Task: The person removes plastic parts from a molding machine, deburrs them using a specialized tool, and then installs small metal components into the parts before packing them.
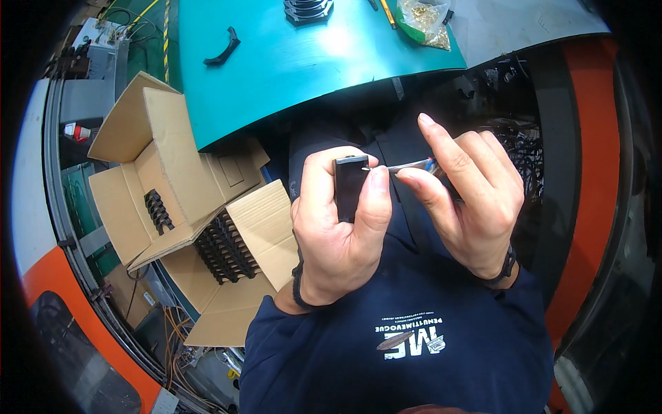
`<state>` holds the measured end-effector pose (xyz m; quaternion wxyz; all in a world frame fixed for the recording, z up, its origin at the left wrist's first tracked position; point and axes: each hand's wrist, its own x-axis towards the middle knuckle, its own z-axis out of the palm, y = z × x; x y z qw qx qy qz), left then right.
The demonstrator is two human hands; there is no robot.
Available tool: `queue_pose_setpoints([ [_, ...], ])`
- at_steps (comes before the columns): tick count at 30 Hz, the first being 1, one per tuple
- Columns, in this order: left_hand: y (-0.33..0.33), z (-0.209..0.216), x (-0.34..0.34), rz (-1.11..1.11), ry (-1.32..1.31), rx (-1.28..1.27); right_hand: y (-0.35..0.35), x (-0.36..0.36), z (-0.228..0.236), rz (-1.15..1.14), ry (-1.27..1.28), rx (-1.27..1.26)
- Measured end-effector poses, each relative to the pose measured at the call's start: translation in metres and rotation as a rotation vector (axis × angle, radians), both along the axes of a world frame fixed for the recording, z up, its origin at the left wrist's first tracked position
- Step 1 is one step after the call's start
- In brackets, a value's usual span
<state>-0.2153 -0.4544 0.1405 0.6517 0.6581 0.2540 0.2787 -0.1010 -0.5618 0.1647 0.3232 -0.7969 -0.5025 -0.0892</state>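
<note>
Clasped above the lap (309,136) by the left hand (338,238) was a black block (350,191); the right hand (476,196) pinched a thin tool (414,165), its tip near the block's top. Fine fitting seemed underway, next needing careful alignment.

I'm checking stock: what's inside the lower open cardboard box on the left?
Rows of black parts show inside the lower box; whatever lies beneath them is covered and can't be seen.

block (350,188): partly hidden by left hand (339,240) | tool (412,166): partly hidden by right hand (481,203), tip too small to tell | stack (308,12): cut off by top edge
</note>
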Motion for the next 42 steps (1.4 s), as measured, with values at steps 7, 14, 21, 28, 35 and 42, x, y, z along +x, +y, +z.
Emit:
queue_pose_setpoints([
  [7,0.0,0.0,0.0,0.001,0.01,-0.002,0.0,0.001,0.001,0.002,0.002,-0.019],
  [14,-0.001,0.0,0.002,0.009,0.027,0.018,0.0,0.003,0.0,0.006,-0.007,-0.007],
  [21,-0.001,-0.003,0.001,0.017,0.033,-0.003,0.0,0.003,-0.002,-0.003,-0.011,-0.017],
  [28,0.002,-0.005,0.004,0.013,-0.022,-0.071,0.001,0.006,-0.001,-0.043,0.028,0.012],
  [35,0.019,-0.032,0.018,0.065,-0.074,-0.14,-0.018,0.012,-0.02,-0.211,0.248,0.018],
  [42,0.077,-0.096,0.056,0.065,0.122,0.06,-0.043,0.016,-0.043,-0.335,0.333,-0.024],
])
